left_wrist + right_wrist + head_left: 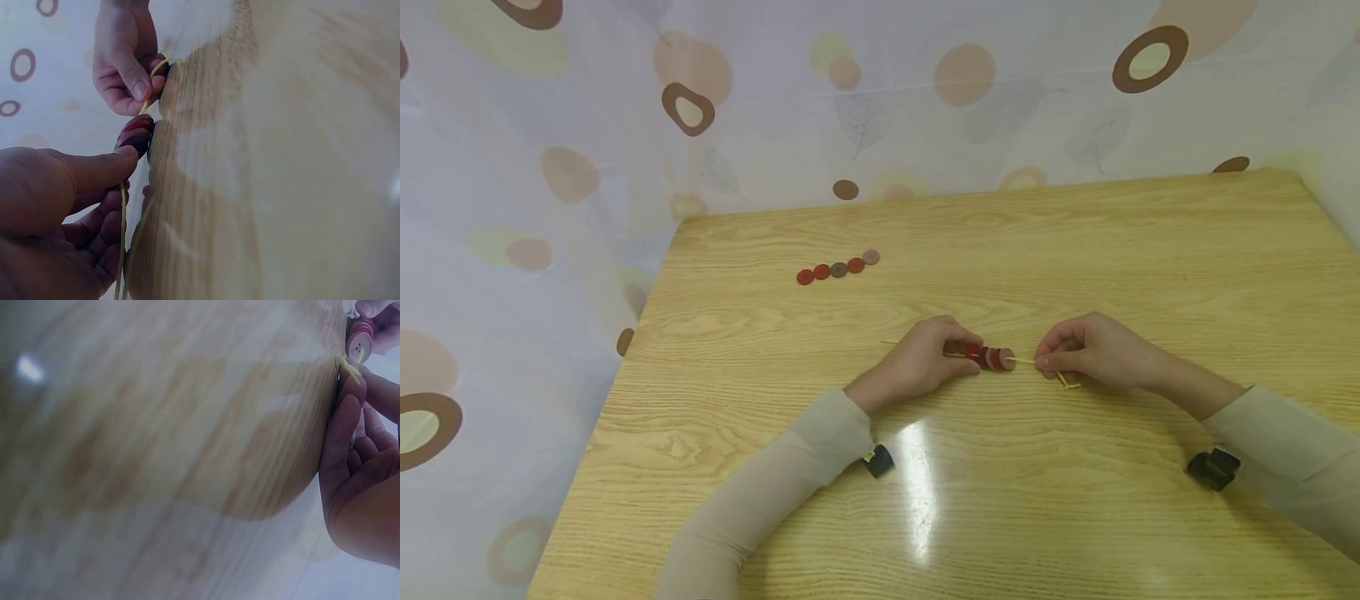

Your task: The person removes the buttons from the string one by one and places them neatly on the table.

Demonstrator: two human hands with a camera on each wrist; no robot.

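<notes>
Several red, dark and pinkish buttons (997, 359) are strung face to face on a yellow string (1021, 361) over the wooden table. My left hand (925, 358) pinches the stack at its left end between thumb and fingers. To the right, my right hand (1093, 350) pinches the string a short way from the last button, and a knotted end (1067, 383) hangs past the fingers. In the right wrist view, the pinkish end button (358, 347) shows its small holes. The string's other length (122, 244) trails down past my left palm in the left wrist view.
Further back on the table (737, 350), a slanting row of loose buttons (838, 270) lies flat, red, brown and pinkish. A patterned curtain (895, 108) hangs behind the table. Dark wrist devices sit under both sleeves.
</notes>
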